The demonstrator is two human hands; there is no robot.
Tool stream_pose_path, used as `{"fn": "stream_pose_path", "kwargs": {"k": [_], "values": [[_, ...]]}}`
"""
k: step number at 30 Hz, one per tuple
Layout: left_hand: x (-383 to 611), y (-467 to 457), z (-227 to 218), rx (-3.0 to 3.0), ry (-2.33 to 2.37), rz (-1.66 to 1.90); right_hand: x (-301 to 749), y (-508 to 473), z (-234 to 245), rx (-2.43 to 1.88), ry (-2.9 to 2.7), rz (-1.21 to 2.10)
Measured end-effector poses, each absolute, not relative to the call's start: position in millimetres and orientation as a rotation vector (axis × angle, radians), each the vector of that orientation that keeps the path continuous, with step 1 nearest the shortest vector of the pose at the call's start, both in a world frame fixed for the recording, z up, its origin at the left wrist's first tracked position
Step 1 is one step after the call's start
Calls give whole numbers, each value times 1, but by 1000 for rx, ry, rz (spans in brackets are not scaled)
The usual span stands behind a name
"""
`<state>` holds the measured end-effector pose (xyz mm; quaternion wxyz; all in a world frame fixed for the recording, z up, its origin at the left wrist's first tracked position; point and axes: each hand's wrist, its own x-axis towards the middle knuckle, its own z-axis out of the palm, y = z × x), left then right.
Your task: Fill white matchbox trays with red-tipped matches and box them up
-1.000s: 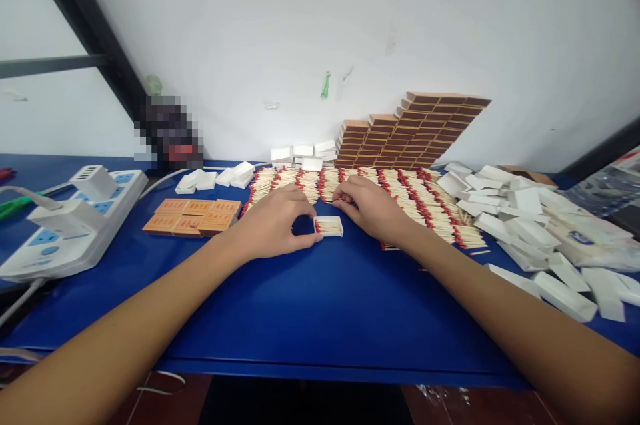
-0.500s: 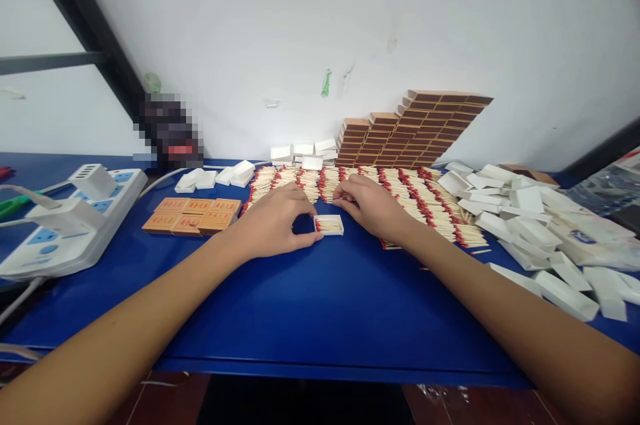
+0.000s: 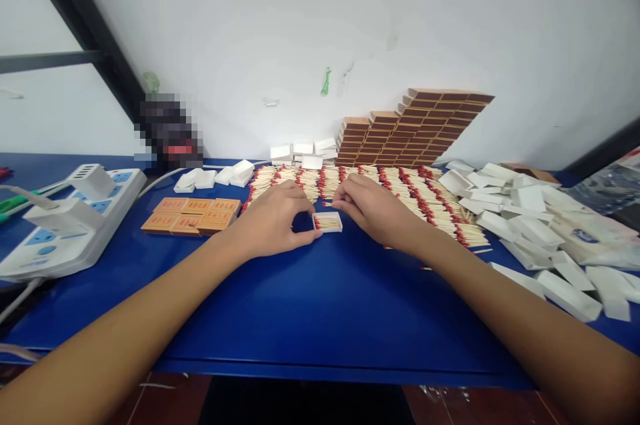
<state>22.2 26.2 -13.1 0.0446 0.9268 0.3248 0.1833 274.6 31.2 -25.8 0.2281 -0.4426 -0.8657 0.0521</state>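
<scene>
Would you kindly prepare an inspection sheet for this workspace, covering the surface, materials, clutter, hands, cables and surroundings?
Surface: glossy blue tabletop.
Job's things: white matchbox tray holding matches; rows of red-tipped matches behind; orange-labelled matchboxes at left; matchbox stack by the wall.
Clutter: loose white trays heaped at right beside a plastic pack; stray match near the right forearm.
Hands: left hand grips the tray's left end; right hand appears to pinch a match.
Cables: white cable beside the power strip.
Surroundings: white wall with a green scrap.

From here I see a smooth, faintly glossy table [image 3: 320, 318], matt card trays [image 3: 535, 231] at three o'clock, a plastic power strip [image 3: 85, 248] at nine, wooden matchsticks [image 3: 417, 197].
</scene>
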Motion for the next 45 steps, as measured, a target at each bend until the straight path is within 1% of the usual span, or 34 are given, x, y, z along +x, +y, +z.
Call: {"fn": "stream_pose_path", "kwargs": {"k": [9, 16, 21, 26, 31, 35, 39, 42, 45], "values": [[21, 28, -14, 2834, 1008, 558, 267, 18, -23, -1225, -2409, 320], [22, 27, -13, 2834, 983, 547, 264, 16, -27, -1168, -2395, 345], [22, 26, -12, 2831, 987, 557, 268, 18, -24, -1209, -2369, 348], [23, 26, -11, 2825, 993, 532, 271, 18, -19, -1203, -2421, 439], [23, 26, -12, 2833, 1000, 526, 267, 17, -23, -1232, -2379, 483], [23, 26, -12, 2827, 998, 532, 265, 18, -25, -1227, -2347, 445], [23, 26, -11, 2822, 995, 533, 276, 26, -23, -1264, -2253, 289], [23, 25, -12, 2829, 994, 533, 287, 35, -25, -1345, -2297, 208], [23, 25, -12, 2837, 987, 539, 292, 41, -29, -1357, -2363, 206]]}}
